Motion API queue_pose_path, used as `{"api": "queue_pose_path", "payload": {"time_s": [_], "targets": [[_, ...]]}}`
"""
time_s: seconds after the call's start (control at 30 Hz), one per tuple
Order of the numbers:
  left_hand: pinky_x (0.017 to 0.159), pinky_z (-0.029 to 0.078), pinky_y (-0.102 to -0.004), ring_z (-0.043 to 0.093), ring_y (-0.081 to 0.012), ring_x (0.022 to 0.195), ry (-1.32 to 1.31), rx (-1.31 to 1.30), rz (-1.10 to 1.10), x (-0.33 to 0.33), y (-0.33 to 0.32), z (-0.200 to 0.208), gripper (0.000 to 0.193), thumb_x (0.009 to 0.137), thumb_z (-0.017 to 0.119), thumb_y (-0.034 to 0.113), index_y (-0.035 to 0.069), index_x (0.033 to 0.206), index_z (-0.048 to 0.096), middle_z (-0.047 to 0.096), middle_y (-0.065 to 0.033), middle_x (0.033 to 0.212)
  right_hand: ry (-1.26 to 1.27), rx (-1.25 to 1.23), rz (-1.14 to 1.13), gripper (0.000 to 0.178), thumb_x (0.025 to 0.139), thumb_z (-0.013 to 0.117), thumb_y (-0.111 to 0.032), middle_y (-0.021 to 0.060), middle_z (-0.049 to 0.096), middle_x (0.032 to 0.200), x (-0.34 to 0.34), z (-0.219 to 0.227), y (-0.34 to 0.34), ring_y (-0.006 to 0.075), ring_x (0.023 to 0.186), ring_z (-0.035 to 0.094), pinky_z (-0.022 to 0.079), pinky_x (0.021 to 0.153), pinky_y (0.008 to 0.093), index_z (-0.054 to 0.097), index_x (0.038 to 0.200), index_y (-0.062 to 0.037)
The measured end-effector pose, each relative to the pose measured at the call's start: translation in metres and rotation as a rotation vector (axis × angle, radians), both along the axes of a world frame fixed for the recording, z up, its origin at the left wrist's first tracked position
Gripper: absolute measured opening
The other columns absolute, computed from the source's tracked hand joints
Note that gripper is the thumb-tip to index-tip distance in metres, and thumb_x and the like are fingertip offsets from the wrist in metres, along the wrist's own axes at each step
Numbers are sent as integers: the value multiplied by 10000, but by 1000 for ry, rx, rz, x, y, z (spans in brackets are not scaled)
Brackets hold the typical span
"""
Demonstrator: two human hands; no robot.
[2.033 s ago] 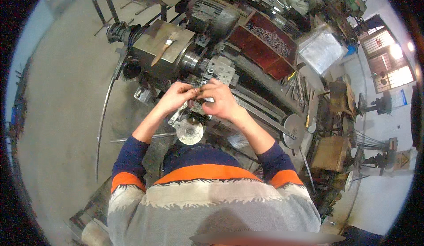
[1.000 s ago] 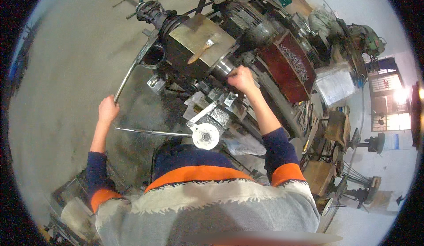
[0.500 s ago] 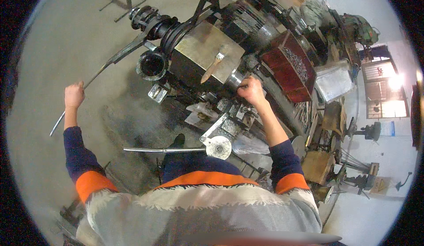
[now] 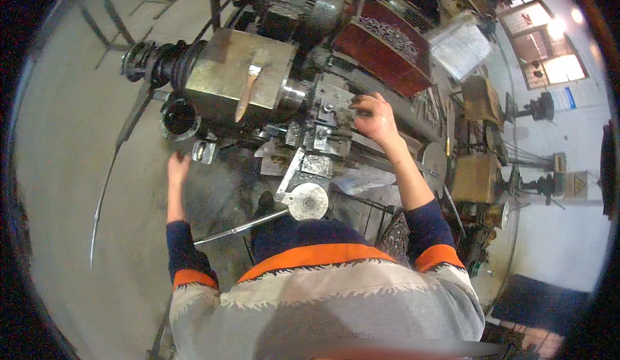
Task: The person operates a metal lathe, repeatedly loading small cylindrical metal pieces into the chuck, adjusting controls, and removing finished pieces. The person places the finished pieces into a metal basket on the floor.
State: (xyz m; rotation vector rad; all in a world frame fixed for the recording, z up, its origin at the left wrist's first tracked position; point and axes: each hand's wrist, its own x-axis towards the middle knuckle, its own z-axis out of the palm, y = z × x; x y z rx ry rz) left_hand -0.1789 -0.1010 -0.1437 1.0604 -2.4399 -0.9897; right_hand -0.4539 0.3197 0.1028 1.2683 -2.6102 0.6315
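Holds the right hand just beside the bolted tool block of the lathe, fingers curled in; cannot tell about anything small between them. Hangs the left hand, fingers drawn narrow, near the small metal box and well apart from the long lever; too blurred there to tell gripping from bare. Could scrape knuckles on the block by reaching across it toward the shiny spindle, or, with that spindle turning (cannot tell from a still view), could catch a finger or sleeve. Could knock the round handwheel, close in front of the body, by leaning forward, and so shift the block. Could also lose the brush off the brassy cover through vibration or a nudge, its handle apparently jutting past the edge.
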Motion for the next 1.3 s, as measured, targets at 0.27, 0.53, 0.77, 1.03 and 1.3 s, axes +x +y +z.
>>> {"api": "queue_pose_path", "payload": {"time_s": [0.27, 0.53, 0.77, 1.03, 1.3], "targets": [[682, 466, -408, 584, -308, 822, -512, -414, -471, -46, -1, -29, 227, 694, 565, 137, 75, 911, 566, 607, -156, 853, -149, 132, -453, 234, 550, 634, -132, 128, 586, 718, 48, -1, 133, 336, 713, 554, 440, 733, 386, 616, 759, -27], [677, 456, -423, 576, -323, 808, -417, -265, -278, -29, 1, -26, 230, 725, 539, 164, 98, 945, 547, 604, -152, 850, -375, 172, -806, 254, 586, 649, -189, 174, 606, 736, 57, -13, 254, 274, 672, 597, 466, 636, 346, 658, 809, -68], [656, 453, -385, 593, -290, 736, -538, -12, -277, 49, 39, 40, 321, 729, 572, 188, 67, 1025, 546, 612, -149, 806, -299, 441, -1142, 346, 610, 549, -162, 189, 601, 877, 43, -51, 421, 304, 856, 582, 454, 754, 355, 627, 932, -64], [583, 458, -351, 600, -255, 623, -518, 14, -27, 156, 89, 98, 345, 752, 586, 240, -8, 990, 553, 611, -152, 712, -598, 785, -1214, 434, 591, 637, -229, 187, 590, 934, 43, -140, 607, 301, 907, 560, 454, 766, 358, 572, 969, -25], [376, 378, -334, 544, -221, 468, 115, 657, 734, 174, 151, 75, 339, 798, 538, 311, -9, 692, 507, 563, -122, 589, -534, 746, -1194, 304, 633, 592, -218, 193, 601, 906, 64, -177, 618, 303, 899, 571, 461, 762, 359, 614, 835, 8]]}}
